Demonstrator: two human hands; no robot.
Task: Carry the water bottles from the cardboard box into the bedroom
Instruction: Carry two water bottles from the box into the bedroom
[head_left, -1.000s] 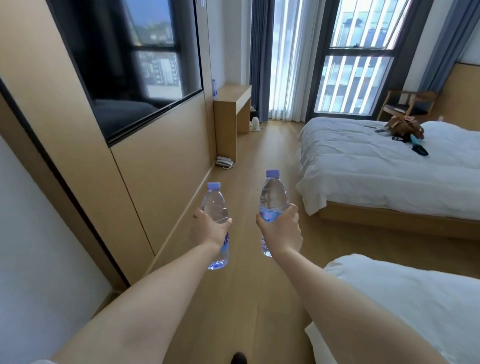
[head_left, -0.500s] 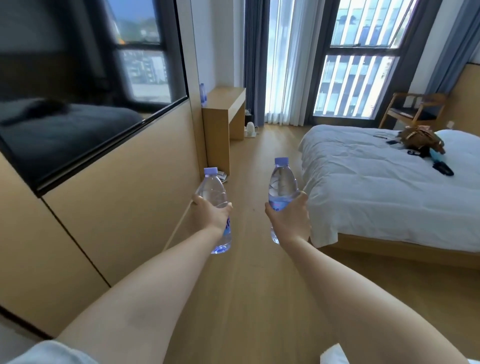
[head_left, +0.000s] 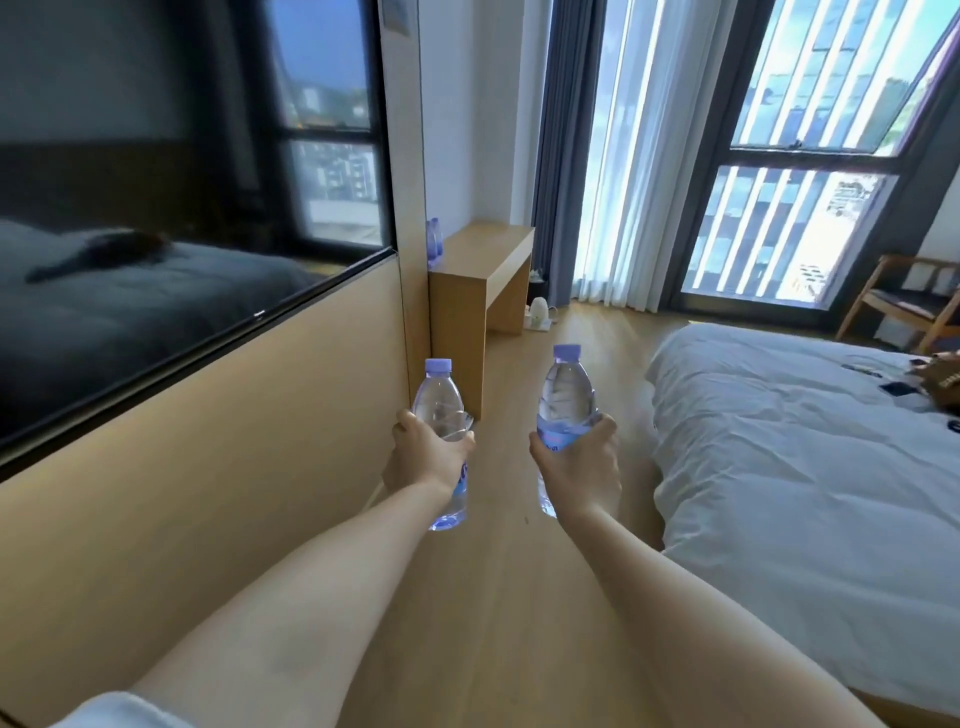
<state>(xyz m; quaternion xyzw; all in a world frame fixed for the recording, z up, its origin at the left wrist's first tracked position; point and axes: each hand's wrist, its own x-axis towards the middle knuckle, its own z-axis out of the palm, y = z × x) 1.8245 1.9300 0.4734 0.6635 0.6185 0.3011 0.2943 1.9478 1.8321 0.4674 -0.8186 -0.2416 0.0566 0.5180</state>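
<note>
Bottles: two, one per hand, both upright, caps up. Left hand wrapped closed around the middle of the left bottle; base shows below the fist, cap and shoulder above. Right hand likewise closed around the label band of the right bottle. Both grips look full and firm. Arms stretched forward at about equal reach, bottles side by side and apart, long axes vertical.

Already inside the bedroom, standing on wood floor in the aisle between the wall panel on the left and the bed on the right.

Key relation: the table stands straight ahead against the left wall, beyond the left bottle and a little above it in view. Something bluish, maybe more bottles, sits at its near-left corner; too small to be sure. If that is the drop-off, the left hand is nearer and on the table's side. The right hand would have to cross left. Both bottles already stand as they should, so no turning needed, only forward travel and a lift onto the top.

Box not in view.
</note>
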